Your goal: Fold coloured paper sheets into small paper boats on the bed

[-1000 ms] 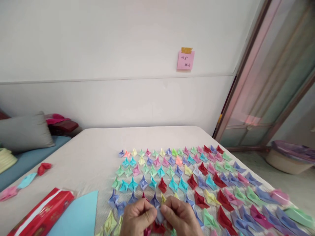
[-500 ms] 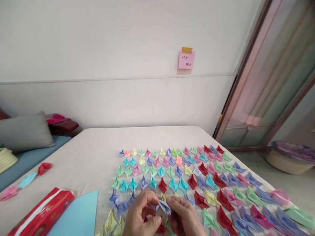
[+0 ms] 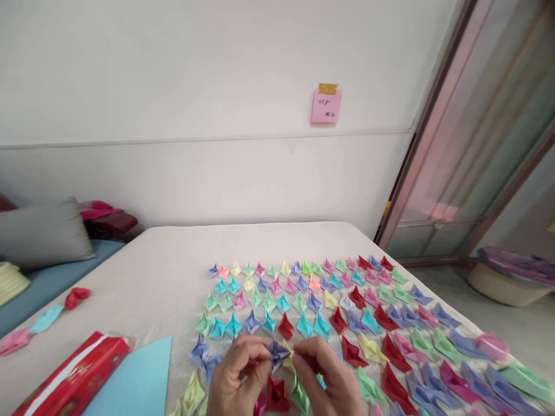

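Note:
A small purple folded paper boat is held up between my two hands, low in the middle of the head view. My left hand pinches its left end between thumb and fingers. At its right tip, the thumb and forefinger of my right hand close on the point. Just behind the tip a yellow paper boat partly shows. Below the hands lie a dark red paper boat and a green one; my hands hide others beneath them.
Rows of coloured paper boats cover the right part of the cloth-covered table. To the left lie a blue sheet, a red packet and several crumpled paper pieces. A bin stands on the floor at right.
The purple paper boat has been turned and spread, so its open inside now shows. My hands have shifted slightly apart and to the left; the boats on the table lie as before.

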Demonstrator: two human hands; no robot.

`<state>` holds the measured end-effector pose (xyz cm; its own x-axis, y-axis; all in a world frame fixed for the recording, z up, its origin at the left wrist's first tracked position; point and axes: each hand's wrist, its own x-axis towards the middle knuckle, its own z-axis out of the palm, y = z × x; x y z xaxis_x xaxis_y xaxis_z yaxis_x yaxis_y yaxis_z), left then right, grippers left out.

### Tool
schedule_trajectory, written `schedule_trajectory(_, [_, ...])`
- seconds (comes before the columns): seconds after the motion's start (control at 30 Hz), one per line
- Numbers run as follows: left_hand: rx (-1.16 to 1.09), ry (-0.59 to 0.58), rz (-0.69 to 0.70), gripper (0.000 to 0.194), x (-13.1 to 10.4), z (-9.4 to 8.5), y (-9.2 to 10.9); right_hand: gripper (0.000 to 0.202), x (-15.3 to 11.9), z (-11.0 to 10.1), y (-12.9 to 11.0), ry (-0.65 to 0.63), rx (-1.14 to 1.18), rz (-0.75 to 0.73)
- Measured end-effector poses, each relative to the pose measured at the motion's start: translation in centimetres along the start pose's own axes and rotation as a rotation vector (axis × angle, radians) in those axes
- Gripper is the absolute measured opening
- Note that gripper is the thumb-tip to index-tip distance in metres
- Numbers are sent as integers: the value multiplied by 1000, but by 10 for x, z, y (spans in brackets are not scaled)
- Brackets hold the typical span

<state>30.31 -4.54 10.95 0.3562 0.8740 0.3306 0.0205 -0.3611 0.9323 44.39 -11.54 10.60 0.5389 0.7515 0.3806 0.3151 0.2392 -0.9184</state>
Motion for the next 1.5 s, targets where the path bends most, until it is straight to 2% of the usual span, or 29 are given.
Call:
schedule_trajectory(0.07, [-7,-16,-3,9,1,0,1,9,-3,2,2,6,-59,-203])
schedule_trajectory(0.13, [-9,-34,10,9,0,1,3,12,-6,5,7,2,-100,-312])
schedule_trajectory(0.3, [2,-36,8,11,-1,5,4,19,-10,9,23,-22,-266,-393])
schedule_trajectory(0.4, [-55,-2,-58,9,-1,5,4,21,-11,9,25,-14,-295,-393])
schedule_trajectory(0.6, [-308,48,-284,13,3,2,4,16,-6,4,15,3,-96,-242])
schedule_trajectory(0.77, [-653,125,-453,18,6,1,4,16,-2,-1,14,-26,188,55])
schedule_trajectory(0.9, [-884,187,-474,19,6,4,3,19,0,-2,9,-20,506,265])
schedule_trajectory(1.07, [-952,239,-469,22,5,8,-1,19,2,0,1,-1,704,374])
schedule_trajectory(1.17, [-948,230,-464,22,6,8,-1,19,1,1,1,1,655,335])
schedule_trajectory(1.27, [-888,238,-466,22,8,2,1,18,-2,1,4,7,504,246])
schedule_trajectory(1.37, [-770,335,-470,29,13,-10,2,18,-3,2,10,17,304,135])
schedule_trajectory(1.5, [-711,522,-452,33,18,-27,4,18,-3,5,15,8,76,-11])
